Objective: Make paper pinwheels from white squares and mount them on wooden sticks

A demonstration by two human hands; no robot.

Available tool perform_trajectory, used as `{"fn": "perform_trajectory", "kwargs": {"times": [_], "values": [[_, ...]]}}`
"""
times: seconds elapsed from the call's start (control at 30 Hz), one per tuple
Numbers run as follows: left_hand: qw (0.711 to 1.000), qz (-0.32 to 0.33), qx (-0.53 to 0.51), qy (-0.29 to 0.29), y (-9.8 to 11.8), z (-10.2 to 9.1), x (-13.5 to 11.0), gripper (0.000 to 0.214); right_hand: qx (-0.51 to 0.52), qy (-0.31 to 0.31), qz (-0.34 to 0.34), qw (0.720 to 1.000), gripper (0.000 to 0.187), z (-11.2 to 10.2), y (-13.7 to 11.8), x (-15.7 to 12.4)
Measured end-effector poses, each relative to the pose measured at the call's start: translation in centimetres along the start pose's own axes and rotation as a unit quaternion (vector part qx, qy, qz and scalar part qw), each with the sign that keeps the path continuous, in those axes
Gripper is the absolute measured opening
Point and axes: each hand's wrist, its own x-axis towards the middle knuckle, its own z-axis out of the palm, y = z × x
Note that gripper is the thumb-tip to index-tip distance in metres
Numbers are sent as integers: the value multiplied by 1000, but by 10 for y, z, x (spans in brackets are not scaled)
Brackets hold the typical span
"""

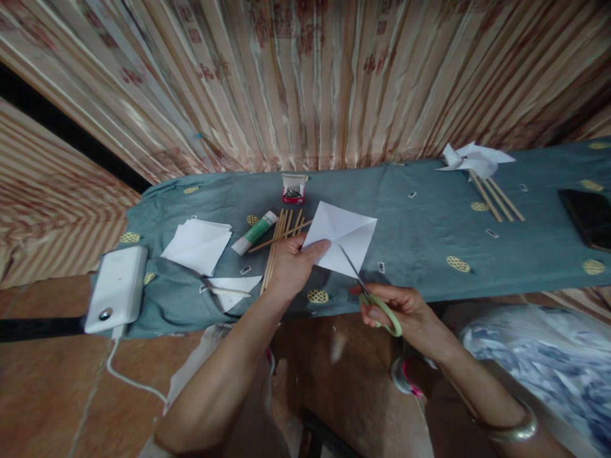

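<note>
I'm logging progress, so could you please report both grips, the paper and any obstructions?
Left grip holding creased paper. Right grip on scissors, blades at paper. Wooden sticks by left grip, none blocking scissors.

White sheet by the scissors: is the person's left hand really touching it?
Touching. The head view shows the left hand holding the white sheet at its left corner, with the thumb lying on top.

Paper square (351,229): white. Scissor handles (393,320): pale green. Cloth (410,242): teal, yellow pineapple print. Curtain (315,108): beige, reddish motifs.
</note>
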Motion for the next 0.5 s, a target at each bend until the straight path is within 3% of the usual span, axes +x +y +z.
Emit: {"fn": "perform_trajectory", "kwargs": {"times": [0.5], "values": [[999,-9,-42,-7,2,1,0,28,31,22,14,999,35,4,-2,0]]}}
